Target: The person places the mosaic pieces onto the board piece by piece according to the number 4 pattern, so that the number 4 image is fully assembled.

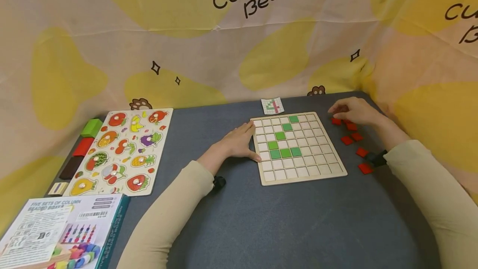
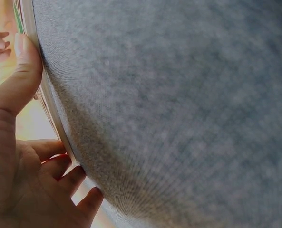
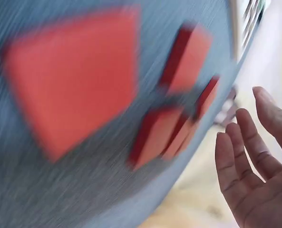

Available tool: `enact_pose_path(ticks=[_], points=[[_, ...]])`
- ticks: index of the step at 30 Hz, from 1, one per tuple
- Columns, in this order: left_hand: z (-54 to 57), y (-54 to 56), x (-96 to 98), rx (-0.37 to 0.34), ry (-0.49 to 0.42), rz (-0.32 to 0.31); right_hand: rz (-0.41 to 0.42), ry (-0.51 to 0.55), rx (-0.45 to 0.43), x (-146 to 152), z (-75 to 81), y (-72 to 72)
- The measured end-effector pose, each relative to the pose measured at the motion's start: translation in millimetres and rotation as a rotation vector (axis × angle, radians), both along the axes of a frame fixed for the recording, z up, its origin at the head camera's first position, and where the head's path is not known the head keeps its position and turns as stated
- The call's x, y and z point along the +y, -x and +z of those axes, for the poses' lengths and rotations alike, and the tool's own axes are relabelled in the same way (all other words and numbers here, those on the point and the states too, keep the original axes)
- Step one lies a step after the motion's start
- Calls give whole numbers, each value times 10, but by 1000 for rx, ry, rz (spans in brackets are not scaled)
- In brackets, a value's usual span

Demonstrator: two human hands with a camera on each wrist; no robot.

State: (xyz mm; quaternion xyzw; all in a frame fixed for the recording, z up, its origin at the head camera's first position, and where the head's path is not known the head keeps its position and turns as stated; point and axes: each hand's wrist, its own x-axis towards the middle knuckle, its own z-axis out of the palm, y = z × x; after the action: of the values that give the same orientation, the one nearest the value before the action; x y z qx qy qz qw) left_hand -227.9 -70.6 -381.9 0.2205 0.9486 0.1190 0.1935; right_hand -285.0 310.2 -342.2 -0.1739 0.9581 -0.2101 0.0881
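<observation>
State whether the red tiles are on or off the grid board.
Off: the red tiles lie on the dark table beside the grid board, which shows only green tiles.

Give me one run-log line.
left hand: touching grid board edge | right hand: empty, near red tiles | green tiles: on board | red tiles: right of board

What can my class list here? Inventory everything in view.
grid board: one, pale, table's centre
green tiles: seven, on grid board
red tiles: six visible, right
pattern card: one, multicoloured, behind grid board
fruit board: one, multicoloured, left
blocks: three, green, red, dark, far left
striped piece: one, pale, near box
box: one, white-teal, front left
table: one, dark grey, underneath
cloth: count unclear, cream-yellow, behind
devices: two, black, wrists
sleeves: two, beige, arms
left hand: one, touching grid board
right hand: one, by red tiles
</observation>
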Motion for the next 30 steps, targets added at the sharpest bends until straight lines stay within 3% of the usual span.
enact_pose_path(ticks=[5,10,18,30], points=[[2,-6,-10,-6,-8,1,5,-40,-35,234,-58,74],[2,-5,-20,0,-12,-2,28,-50,-55,268,-115,122],[-1,-4,-20,-1,-17,-7,41,-85,-22,185,-149,152],[-20,9,-10,3,-15,-9,-53,-22,99,-27,-74,119]])
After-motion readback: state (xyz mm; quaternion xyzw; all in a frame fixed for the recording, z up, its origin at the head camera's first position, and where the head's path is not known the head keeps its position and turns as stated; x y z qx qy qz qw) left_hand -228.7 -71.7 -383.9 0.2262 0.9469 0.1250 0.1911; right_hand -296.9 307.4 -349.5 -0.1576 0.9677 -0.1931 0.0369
